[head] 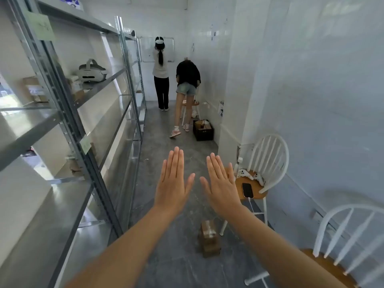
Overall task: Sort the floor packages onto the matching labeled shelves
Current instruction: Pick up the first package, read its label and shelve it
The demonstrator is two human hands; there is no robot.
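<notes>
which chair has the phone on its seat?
The farther white chair, by the right hand: a black phone lies on its seat. The nearer chair at bottom right shows none.

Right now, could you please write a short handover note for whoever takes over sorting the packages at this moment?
Left hand and right hand: both open, flat, palms down, holding nothing, stretched out over the aisle.
Brown taped cardboard packages sit stacked on the grey floor, below the hands, beside the white wooden chair.
Grey metal shelving on the left carries pale paper labels; a few brown boxes already lie on it.
A black plastic crate further down holds more boxes.
Left: pick up the floor stack and match it to labels.
</notes>
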